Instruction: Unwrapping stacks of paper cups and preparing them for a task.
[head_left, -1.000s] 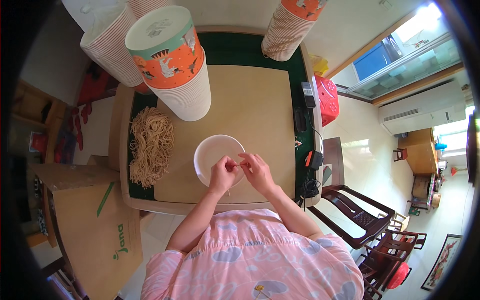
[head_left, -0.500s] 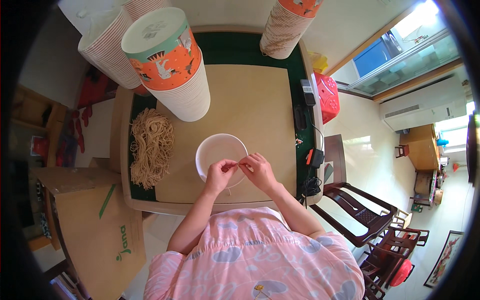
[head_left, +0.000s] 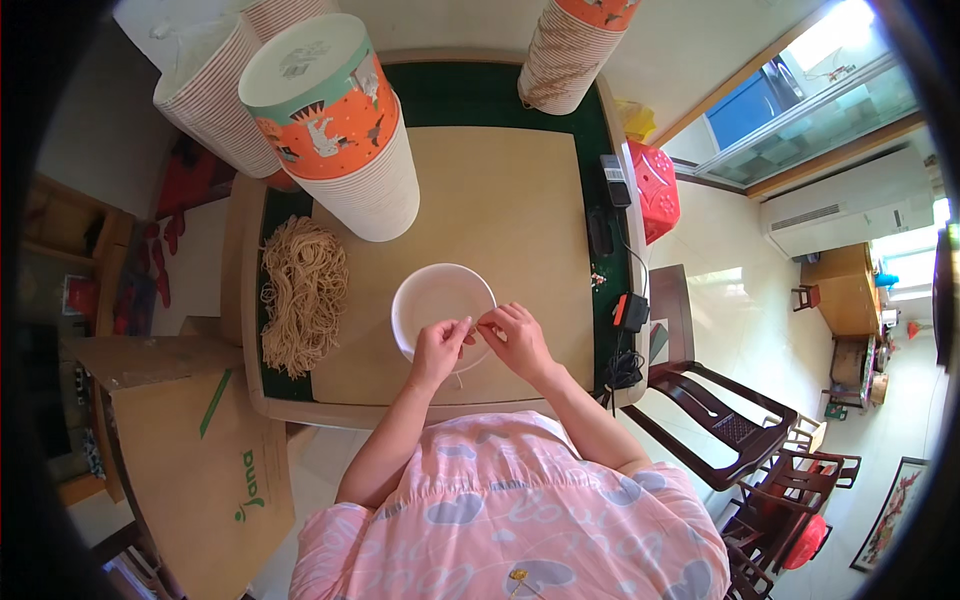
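Observation:
A white paper tub (head_left: 408, 300), open at the top, stands on the brown board in front of me. My left hand (head_left: 441, 347) and my right hand (head_left: 512, 336) meet over its near right rim, fingertips pinched. Between them is a short bit of beige cord (head_left: 474, 331), mostly hidden by the fingers. A thin end hangs down by the tub's near side. A loose heap of the same beige cord (head_left: 303, 298) lies left of the tub. Behind it rises a tall stack of paper tubs (head_left: 365, 190), the top one upside down with an orange and green print.
The board (head_left: 510, 220) covers most of a green-topped table (head_left: 450, 90). More nested tubs (head_left: 215, 105) stand far left, another stack (head_left: 570, 65) far right. Chargers and cables (head_left: 628, 315) line the right edge. A cardboard box (head_left: 200, 470) is at left, a dark chair (head_left: 720, 425) at right.
My fingertips have shifted slightly; the left thumb and finger have pulled a little apart from the right ones. The tub and cord heap stay in place.

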